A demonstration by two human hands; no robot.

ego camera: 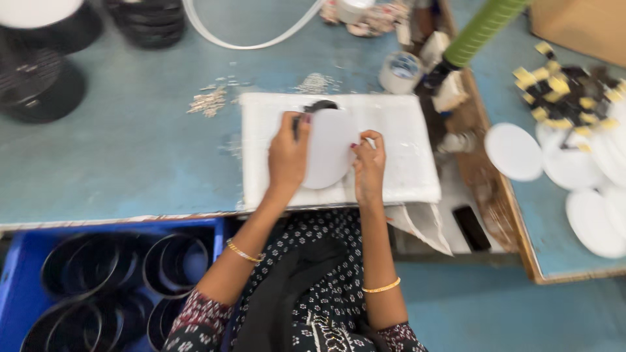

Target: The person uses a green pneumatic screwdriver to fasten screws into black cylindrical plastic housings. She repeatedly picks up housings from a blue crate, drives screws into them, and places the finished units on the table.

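A white round disc (329,148) lies on a white padded board (404,143) in the middle of the blue table. My left hand (289,156) grips the disc's left edge, thumb on top. My right hand (369,163) pinches the disc's right edge with its fingertips. A dark ring edge (319,105) shows just beyond the disc's far rim, partly hidden under it.
A blue crate (13,267) of black rings sits at my lower left. Stacked black parts (39,72) stand far left. Several white discs (515,151) and yellow-black pieces (561,91) lie at right. A tape roll (400,72), a green tube (482,29) and a dark phone (471,228) are nearby.
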